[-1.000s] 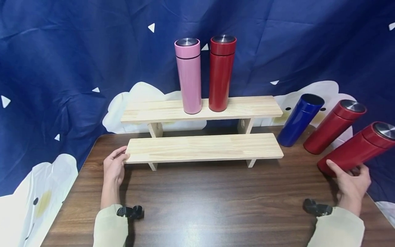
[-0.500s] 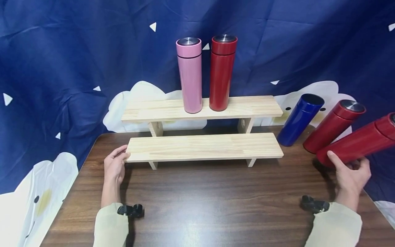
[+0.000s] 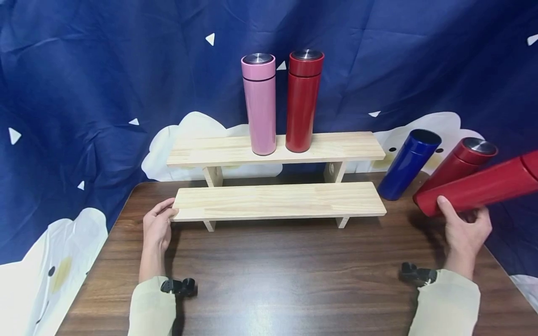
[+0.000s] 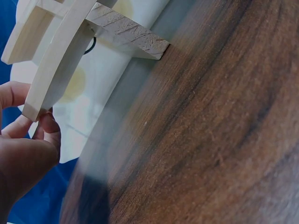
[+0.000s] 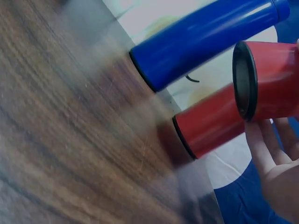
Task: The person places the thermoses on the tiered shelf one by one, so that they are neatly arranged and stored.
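Observation:
My left hand [image 3: 157, 226] pinches the left end of the lower board of a pale wooden two-tier shelf [image 3: 277, 201]. In the left wrist view the thumb and fingers [image 4: 49, 128] sit on both faces of that board end. At the right my right hand [image 3: 466, 233] grips a red thermos bottle [image 3: 483, 186] near its base and holds it tilted above the table, its top leaning out of the head view. The right wrist view shows its dark bottom rim [image 5: 245, 80]. Behind it stands another red thermos [image 3: 454, 161], partly hidden.
On the upper tier stand a pink thermos [image 3: 260, 112] and a red thermos [image 3: 301, 109] side by side. A blue bottle [image 3: 405, 168] stands on the brown wooden table [image 3: 294, 270], right of the shelf. A blue patterned cloth [image 3: 105, 84] hangs behind.
My right hand has lifted the red thermos off the table, tilted it further and moved it left, partly over the other red thermos. My left hand stays on the shelf end.

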`<state>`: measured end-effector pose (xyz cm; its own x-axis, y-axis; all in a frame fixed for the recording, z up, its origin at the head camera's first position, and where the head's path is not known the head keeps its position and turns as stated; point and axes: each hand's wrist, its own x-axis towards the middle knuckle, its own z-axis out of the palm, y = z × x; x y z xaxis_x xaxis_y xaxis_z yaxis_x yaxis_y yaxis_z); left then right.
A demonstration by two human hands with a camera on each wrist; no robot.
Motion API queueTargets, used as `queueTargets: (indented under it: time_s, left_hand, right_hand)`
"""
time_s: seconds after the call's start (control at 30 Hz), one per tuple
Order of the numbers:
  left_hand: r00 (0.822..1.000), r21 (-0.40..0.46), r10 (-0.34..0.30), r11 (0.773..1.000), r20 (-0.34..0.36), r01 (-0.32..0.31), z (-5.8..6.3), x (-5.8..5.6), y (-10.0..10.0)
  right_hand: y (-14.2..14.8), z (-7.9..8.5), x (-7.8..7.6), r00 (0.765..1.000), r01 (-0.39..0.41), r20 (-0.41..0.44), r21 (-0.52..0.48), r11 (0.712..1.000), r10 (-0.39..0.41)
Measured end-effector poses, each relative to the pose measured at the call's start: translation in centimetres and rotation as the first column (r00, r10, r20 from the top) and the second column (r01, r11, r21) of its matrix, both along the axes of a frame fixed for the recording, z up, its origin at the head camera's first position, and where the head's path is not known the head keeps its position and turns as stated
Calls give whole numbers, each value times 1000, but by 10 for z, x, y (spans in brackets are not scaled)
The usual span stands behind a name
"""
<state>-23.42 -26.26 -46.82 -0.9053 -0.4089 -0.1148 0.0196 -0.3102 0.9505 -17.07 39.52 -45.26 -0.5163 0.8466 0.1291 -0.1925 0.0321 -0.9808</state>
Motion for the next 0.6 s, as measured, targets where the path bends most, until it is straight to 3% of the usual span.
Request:
queueTargets:
  time_s: [0.27, 0.6]
  left_hand:
    - [1000, -13, 10, 1000, 12, -10, 1, 0, 2]
    - [1000, -17, 0, 1000, 29, 0, 1, 1, 2]
  right_hand:
    - [-11, 2, -8, 990, -71, -116, 28, 997, 74]
    - [-31, 18, -23, 944, -159, -291, 19, 987, 157]
